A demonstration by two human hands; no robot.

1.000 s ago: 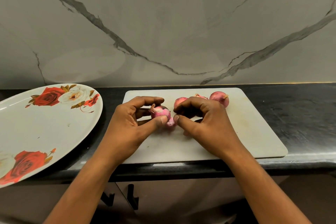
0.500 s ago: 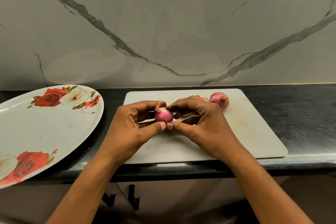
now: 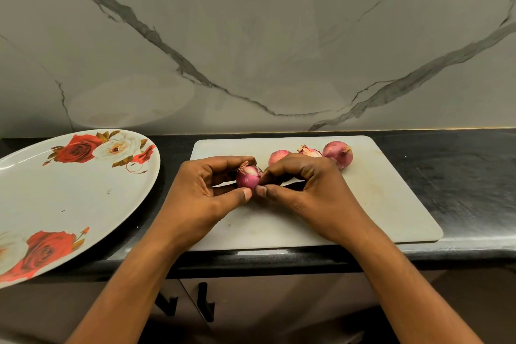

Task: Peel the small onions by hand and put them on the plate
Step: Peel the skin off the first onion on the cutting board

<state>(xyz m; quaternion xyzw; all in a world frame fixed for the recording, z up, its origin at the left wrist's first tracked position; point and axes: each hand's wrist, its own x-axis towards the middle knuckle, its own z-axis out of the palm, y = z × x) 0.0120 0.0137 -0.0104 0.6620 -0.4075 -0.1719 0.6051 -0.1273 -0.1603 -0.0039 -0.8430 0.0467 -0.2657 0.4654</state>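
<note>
Onions, small, red-skinned: four.
- The held onion sits between your two hands, over the near-left part of the board. It has a dry tuft at its upper left and a pale patch on its top.
- The left onion lies on the far part of the board, half hidden behind your right knuckles.
- The middle onion lies just beside it, also partly hidden, with its papery tip up.
- The right onion is in full view, close to the middle one.

Hands: two, bare.
- Your left hand is curled round the held onion, thumb against its near underside and forefinger arched over its top.
- Your right hand has its fingers bent in, with thumb and forefinger tips pinching the onion's right side. You cannot tell whether they have loose skin or the bulb itself. The two thumb tips nearly meet below the onion.

Plate: one, large, white, oval, printed with red and white roses. It is to the left of the board, well apart from the held onion, and its near edge overhangs the counter.

Cutting board: one, pale, with rounded corners.

Surface: a black counter carries the board and the plate.

Room: a grey marbled wall with dark veins stands behind. Two dark cupboard handles show below the counter's front edge.
</note>
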